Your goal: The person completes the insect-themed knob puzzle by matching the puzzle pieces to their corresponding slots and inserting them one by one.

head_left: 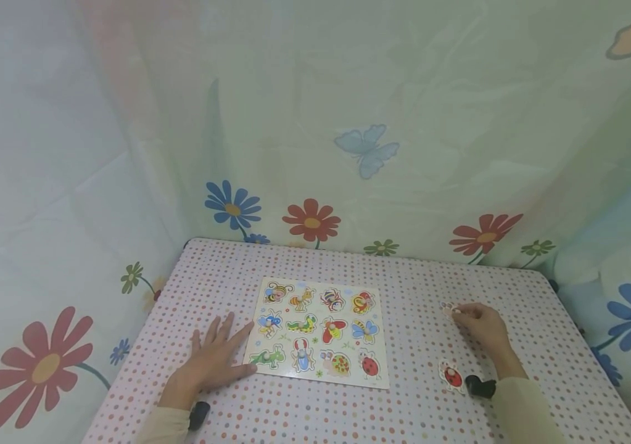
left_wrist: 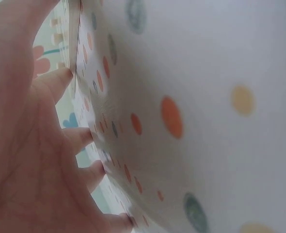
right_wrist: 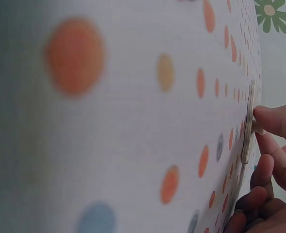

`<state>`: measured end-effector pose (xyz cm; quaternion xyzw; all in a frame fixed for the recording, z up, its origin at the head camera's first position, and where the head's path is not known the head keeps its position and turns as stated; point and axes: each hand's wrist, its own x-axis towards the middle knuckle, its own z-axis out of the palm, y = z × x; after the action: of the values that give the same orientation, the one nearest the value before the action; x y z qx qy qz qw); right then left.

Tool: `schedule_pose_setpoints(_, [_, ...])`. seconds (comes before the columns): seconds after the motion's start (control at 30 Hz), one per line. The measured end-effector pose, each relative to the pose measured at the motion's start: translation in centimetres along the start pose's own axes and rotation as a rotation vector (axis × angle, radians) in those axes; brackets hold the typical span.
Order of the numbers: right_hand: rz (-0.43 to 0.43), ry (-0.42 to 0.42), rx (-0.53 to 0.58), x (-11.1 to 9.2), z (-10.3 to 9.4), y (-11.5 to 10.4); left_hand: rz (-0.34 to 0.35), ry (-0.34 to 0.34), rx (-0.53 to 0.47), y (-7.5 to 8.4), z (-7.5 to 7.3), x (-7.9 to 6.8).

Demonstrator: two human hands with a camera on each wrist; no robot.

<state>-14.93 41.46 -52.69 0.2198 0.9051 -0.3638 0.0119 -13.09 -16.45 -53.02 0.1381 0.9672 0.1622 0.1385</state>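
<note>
A wooden puzzle board [head_left: 317, 379] with rows of bug pictures lies flat in the middle of the table. My left hand [head_left: 212, 361] rests with spread fingers on the cloth, its thumb and index finger touching the board's left edge; the left wrist view shows the fingertips [left_wrist: 87, 136] against the cloth. Right of the board, my right hand [head_left: 482, 327] pinches a small peg on a thin puzzle piece [right_wrist: 248, 131], which lies on or just above the cloth. Its picture is mostly covered by the fingers. A loose ladybug puzzle piece [head_left: 452, 376] lies nearer me, below that hand.
The table has a white cloth [head_left: 415, 413] with coloured dots. Behind and at both sides hangs a curtain [head_left: 293, 123] printed with flowers and butterflies. A black wrist device [head_left: 480, 387] sits beside the right forearm, another [head_left: 198, 415] by the left.
</note>
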Motion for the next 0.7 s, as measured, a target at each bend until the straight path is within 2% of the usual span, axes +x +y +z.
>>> schedule_pose_setpoints(0.7, [-0.007,-0.009,0.008,-0.53,-0.25,-0.98,-0.010,-0.011,-0.002,0.06,0.02,0.12])
